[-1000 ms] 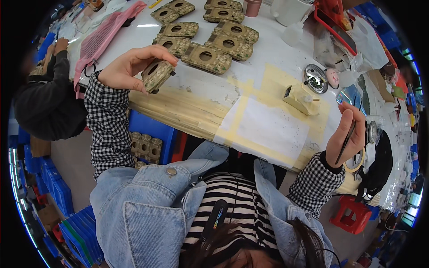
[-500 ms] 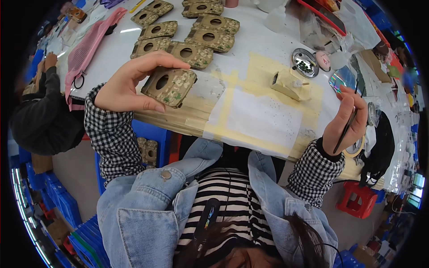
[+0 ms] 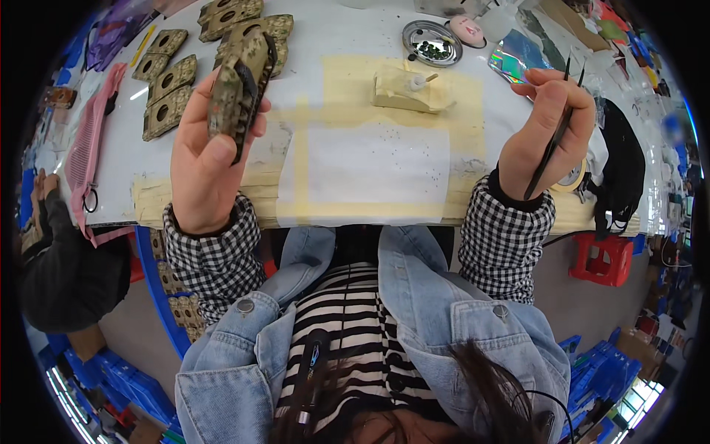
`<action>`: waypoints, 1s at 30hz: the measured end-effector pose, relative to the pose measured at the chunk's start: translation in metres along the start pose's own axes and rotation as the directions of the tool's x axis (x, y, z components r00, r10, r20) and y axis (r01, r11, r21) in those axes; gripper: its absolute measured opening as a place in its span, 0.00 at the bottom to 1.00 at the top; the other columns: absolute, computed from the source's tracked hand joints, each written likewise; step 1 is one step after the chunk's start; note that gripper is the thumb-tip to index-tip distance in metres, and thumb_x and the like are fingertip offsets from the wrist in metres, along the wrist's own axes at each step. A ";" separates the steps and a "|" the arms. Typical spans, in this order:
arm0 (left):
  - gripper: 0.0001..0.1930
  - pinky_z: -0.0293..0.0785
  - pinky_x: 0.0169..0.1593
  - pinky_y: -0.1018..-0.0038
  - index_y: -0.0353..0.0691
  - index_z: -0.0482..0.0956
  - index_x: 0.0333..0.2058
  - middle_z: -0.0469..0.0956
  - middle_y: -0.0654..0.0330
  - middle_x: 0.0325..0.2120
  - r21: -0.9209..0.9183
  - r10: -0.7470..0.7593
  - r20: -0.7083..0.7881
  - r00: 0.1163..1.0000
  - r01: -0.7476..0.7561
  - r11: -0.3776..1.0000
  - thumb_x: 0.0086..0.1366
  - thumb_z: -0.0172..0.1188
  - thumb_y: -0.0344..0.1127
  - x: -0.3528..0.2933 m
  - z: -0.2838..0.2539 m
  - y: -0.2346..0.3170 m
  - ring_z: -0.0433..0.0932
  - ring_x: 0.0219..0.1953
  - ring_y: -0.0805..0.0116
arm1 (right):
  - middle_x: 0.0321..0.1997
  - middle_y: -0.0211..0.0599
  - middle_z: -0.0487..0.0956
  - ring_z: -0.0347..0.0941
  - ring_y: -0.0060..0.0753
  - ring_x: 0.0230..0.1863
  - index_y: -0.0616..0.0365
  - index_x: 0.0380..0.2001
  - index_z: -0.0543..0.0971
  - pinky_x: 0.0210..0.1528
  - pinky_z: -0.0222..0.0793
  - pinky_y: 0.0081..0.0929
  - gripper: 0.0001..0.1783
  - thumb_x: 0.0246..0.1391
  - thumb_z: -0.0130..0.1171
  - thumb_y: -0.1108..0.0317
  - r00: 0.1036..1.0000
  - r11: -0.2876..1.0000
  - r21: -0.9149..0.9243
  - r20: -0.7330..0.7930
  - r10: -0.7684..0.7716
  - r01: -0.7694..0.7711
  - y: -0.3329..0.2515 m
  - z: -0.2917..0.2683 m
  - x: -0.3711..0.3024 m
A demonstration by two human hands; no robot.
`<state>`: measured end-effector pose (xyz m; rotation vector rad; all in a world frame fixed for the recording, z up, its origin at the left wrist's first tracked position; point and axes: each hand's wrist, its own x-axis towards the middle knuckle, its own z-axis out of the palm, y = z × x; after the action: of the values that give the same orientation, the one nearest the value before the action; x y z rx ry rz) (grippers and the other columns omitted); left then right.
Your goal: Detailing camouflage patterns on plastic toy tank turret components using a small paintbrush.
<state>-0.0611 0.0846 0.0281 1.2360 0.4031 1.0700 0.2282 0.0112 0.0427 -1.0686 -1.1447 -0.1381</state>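
My left hand is closed around a camouflage toy tank hull, which stands tilted on edge above the table. Its dark side with the wheel row faces right. Black tweezers rest in my right hand, their two tips pointing up and apart, nothing visible between them. Between my hands lies a white paper sheet with tiny dark specks. Behind it sits a tape-covered block with a small stick on top. Tiny dark green pieces lie in a round metal dish.
More camouflage hulls are lined up at the back left. A pink rounded object and a shiny iridescent packet lie near the dish. Black cloth and a tape roll are at right. Another person's dark sleeve shows at left.
My left hand has turned the hull from top-facing to on edge and brought it upright. The tweezers remain in my right hand. The whole view has shifted.
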 end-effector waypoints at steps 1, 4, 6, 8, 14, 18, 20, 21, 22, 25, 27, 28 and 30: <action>0.38 0.68 0.49 0.71 0.29 0.57 0.58 0.70 0.51 0.48 -0.004 -0.009 -0.054 0.998 0.009 1.000 0.55 0.64 0.41 0.001 0.000 -0.001 0.71 0.48 0.65 | 0.34 0.42 0.76 0.73 0.28 0.29 0.65 0.31 0.70 0.37 0.70 0.24 0.10 0.61 0.47 0.67 1.000 1.000 -0.020 0.000 -0.009 0.009 0.000 -0.001 0.000; 0.36 0.67 0.50 0.72 0.30 0.57 0.58 0.71 0.55 0.49 0.052 0.032 -0.075 0.997 -0.028 0.998 0.56 0.64 0.41 0.004 -0.012 -0.004 0.71 0.48 0.67 | 0.33 0.42 0.77 0.73 0.28 0.29 0.65 0.31 0.70 0.36 0.70 0.24 0.10 0.61 0.47 0.67 1.000 1.000 -0.025 -0.005 -0.016 0.016 0.000 -0.001 0.000; 0.35 0.67 0.50 0.73 0.31 0.58 0.58 0.71 0.55 0.49 0.039 -0.013 -0.089 0.996 0.017 0.999 0.57 0.63 0.40 0.002 -0.015 -0.006 0.71 0.48 0.68 | 0.33 0.42 0.76 0.73 0.29 0.29 0.64 0.31 0.70 0.36 0.70 0.24 0.11 0.62 0.45 0.66 1.000 0.999 -0.035 -0.005 -0.021 0.021 -0.001 -0.001 0.000; 0.34 0.67 0.50 0.74 0.32 0.58 0.58 0.70 0.56 0.49 0.053 -0.030 -0.114 0.993 0.036 0.998 0.57 0.62 0.39 0.002 -0.014 -0.007 0.71 0.48 0.68 | 0.31 0.41 0.76 0.72 0.28 0.30 0.64 0.30 0.70 0.38 0.69 0.24 0.12 0.63 0.45 0.65 1.000 1.000 -0.016 -0.010 -0.024 0.024 0.000 -0.002 0.001; 0.33 0.67 0.51 0.73 0.34 0.58 0.58 0.70 0.57 0.48 0.082 0.005 -0.153 0.988 0.008 0.997 0.57 0.62 0.37 0.001 -0.016 -0.007 0.71 0.48 0.68 | 0.26 0.37 0.73 0.70 0.30 0.36 0.62 0.27 0.69 0.43 0.63 0.26 0.22 0.66 0.37 0.55 0.998 0.996 0.072 -0.021 -0.054 0.056 0.009 -0.003 0.000; 0.32 0.67 0.52 0.72 0.35 0.59 0.57 0.70 0.57 0.49 0.072 0.004 -0.145 0.989 0.007 0.997 0.57 0.63 0.38 0.002 -0.021 -0.008 0.72 0.49 0.66 | 0.35 0.46 0.74 0.71 0.33 0.32 0.64 0.31 0.69 0.36 0.71 0.28 0.27 0.65 0.35 0.48 0.995 0.995 0.009 0.026 -0.095 0.095 0.011 -0.005 0.002; 0.32 0.67 0.53 0.72 0.34 0.60 0.57 0.70 0.57 0.49 0.011 -0.021 -0.149 0.989 0.023 1.000 0.57 0.63 0.38 0.000 -0.019 -0.008 0.71 0.49 0.66 | 0.35 0.46 0.73 0.71 0.33 0.32 0.64 0.31 0.69 0.36 0.71 0.28 0.27 0.65 0.35 0.48 0.995 0.995 0.014 0.025 -0.094 0.094 0.011 -0.007 0.002; 0.32 0.67 0.53 0.73 0.34 0.60 0.56 0.70 0.57 0.49 -0.018 -0.034 -0.152 0.988 0.031 0.999 0.57 0.63 0.38 0.000 -0.019 -0.008 0.71 0.49 0.67 | 0.35 0.46 0.73 0.71 0.33 0.32 0.64 0.32 0.69 0.36 0.71 0.28 0.27 0.65 0.35 0.48 0.995 0.996 0.018 0.025 -0.093 0.093 0.011 -0.008 0.002; 0.32 0.66 0.54 0.72 0.34 0.60 0.56 0.69 0.56 0.49 -0.024 -0.043 -0.130 0.991 0.040 0.999 0.56 0.64 0.37 0.001 -0.022 -0.008 0.71 0.50 0.66 | 0.33 0.44 0.73 0.71 0.32 0.34 0.64 0.30 0.69 0.38 0.69 0.27 0.25 0.65 0.36 0.50 0.995 0.994 0.046 0.011 -0.096 0.095 0.010 -0.006 0.002; 0.33 0.64 0.57 0.71 0.32 0.58 0.57 0.68 0.55 0.51 0.001 -0.041 -0.110 0.993 0.041 0.999 0.56 0.64 0.34 -0.001 -0.024 -0.008 0.70 0.51 0.64 | 0.28 0.38 0.72 0.70 0.29 0.36 0.63 0.27 0.69 0.42 0.63 0.24 0.21 0.65 0.39 0.57 0.997 0.992 0.093 -0.002 -0.079 0.079 0.009 -0.005 -0.001; 0.34 0.62 0.59 0.69 0.31 0.57 0.57 0.67 0.53 0.52 0.082 0.028 -0.135 0.990 -0.017 0.996 0.55 0.64 0.33 0.002 -0.012 -0.006 0.69 0.52 0.63 | 0.27 0.36 0.73 0.69 0.27 0.34 0.63 0.27 0.69 0.40 0.64 0.23 0.18 0.64 0.42 0.59 0.998 0.994 0.084 0.008 -0.066 0.065 0.009 -0.004 0.001; 0.37 0.58 0.62 0.66 0.30 0.54 0.59 0.64 0.49 0.54 0.071 0.036 -0.106 0.994 -0.029 0.997 0.54 0.64 0.30 0.003 -0.005 -0.002 0.66 0.56 0.59 | 0.28 0.37 0.73 0.70 0.27 0.33 0.63 0.28 0.70 0.39 0.65 0.22 0.17 0.64 0.42 0.60 0.998 0.999 0.028 0.057 -0.028 0.027 0.006 -0.004 0.001; 0.38 0.57 0.63 0.65 0.30 0.52 0.60 0.63 0.48 0.55 -0.034 0.023 -0.113 0.993 -0.027 0.999 0.55 0.63 0.30 0.004 0.006 0.003 0.65 0.58 0.58 | 0.31 0.38 0.74 0.70 0.27 0.31 0.65 0.29 0.71 0.37 0.67 0.21 0.16 0.64 0.42 0.63 0.988 0.994 -0.099 0.140 0.061 -0.047 0.000 -0.007 -0.001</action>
<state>-0.0559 0.0840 0.0337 1.1552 0.4549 1.1671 0.2325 0.0053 0.0423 -1.2091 -1.2468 -0.0753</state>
